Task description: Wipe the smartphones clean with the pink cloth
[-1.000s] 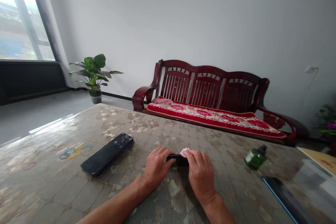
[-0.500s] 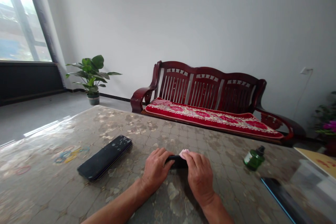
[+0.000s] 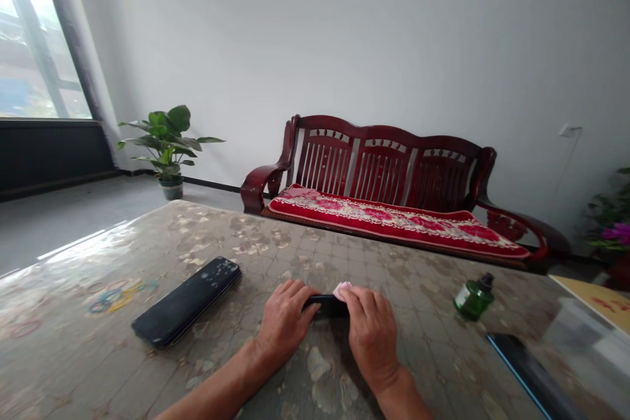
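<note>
Head view: in front of you, your left hand [image 3: 285, 318] grips the left end of a slim, black, phone-like slab [image 3: 329, 307] between thumb and fingers. Your right hand [image 3: 374, 333] pinches a crumpled pale-pink tissue [image 3: 341, 290] against the slab's top edge, at the right end. The slab is between your hands, low over the surface [image 3: 290, 256]; whether it touches there you cannot tell. A glossy, gridded floral covering spreads beneath.

To your right is a squat green see-through bottle [image 3: 473, 302] with a black top; its pale label is too small to read. Nearby lie a dark glassy phone [image 3: 529, 364] with a bright blue edge, a cloudy plastic box [image 3: 573, 335] and a yellowish panel [image 3: 593, 298] bearing blurred reddish marks.

To your left, a black, round-cornered slab with pale spots [image 3: 189, 302] lies flat, near thin, looped coloured bands [image 3: 118, 295]. Beyond stands a polished, slatted red-brown wooden bench [image 3: 378, 161].
</note>
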`<state>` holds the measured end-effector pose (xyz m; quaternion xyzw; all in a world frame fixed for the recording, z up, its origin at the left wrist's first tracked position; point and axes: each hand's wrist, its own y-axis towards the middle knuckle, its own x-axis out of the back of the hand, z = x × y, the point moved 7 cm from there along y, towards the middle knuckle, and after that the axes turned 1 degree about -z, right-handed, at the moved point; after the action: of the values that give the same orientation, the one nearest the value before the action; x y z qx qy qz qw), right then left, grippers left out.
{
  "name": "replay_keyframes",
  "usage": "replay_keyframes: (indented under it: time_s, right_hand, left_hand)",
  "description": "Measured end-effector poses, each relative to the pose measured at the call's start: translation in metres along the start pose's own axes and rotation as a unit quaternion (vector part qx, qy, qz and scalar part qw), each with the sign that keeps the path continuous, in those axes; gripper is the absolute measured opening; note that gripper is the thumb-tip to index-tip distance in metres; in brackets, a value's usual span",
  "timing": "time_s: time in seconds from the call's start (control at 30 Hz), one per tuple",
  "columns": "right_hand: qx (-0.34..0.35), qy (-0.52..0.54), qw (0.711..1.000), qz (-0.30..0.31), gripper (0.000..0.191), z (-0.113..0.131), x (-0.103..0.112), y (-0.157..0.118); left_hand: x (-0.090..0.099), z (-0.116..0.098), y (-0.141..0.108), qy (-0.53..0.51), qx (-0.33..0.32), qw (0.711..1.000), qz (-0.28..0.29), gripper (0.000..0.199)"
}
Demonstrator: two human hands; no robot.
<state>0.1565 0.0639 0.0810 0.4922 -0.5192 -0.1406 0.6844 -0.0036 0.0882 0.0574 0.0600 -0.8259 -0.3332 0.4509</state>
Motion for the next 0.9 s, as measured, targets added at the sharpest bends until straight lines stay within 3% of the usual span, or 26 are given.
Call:
replay_keyframes:
  time_s: [0.1, 0.3, 0.53, 0.9]
  right_hand:
    - [0.001, 0.0, 1.0, 0.008, 0.022, -0.004, 0.0, -0.001]
    - [-0.051, -0.052, 0.997, -0.019, 0.024, -0.044, 0.007, -0.008]
    - [-0.049, -0.026, 0.998, 0.0, 0.022, -0.032, -0.001, -0.007]
    - [-0.194, 0.069, 0.978, -0.018, 0.028, -0.068, -0.018, -0.025]
  left_hand:
    - [0.002, 0.003, 0.0, 0.003, 0.003, 1.0, 0.0, 0.007]
    - [0.005, 0.01, 0.001, 0.001, 0.015, 1.0, 0.001, 0.007]
    - [0.006, 0.013, 0.0, 0.005, 0.013, 1.0, 0.014, 0.005]
    - [0.0, 0.008, 0.003, 0.069, -0.017, 0.995, 0.067, 0.01]
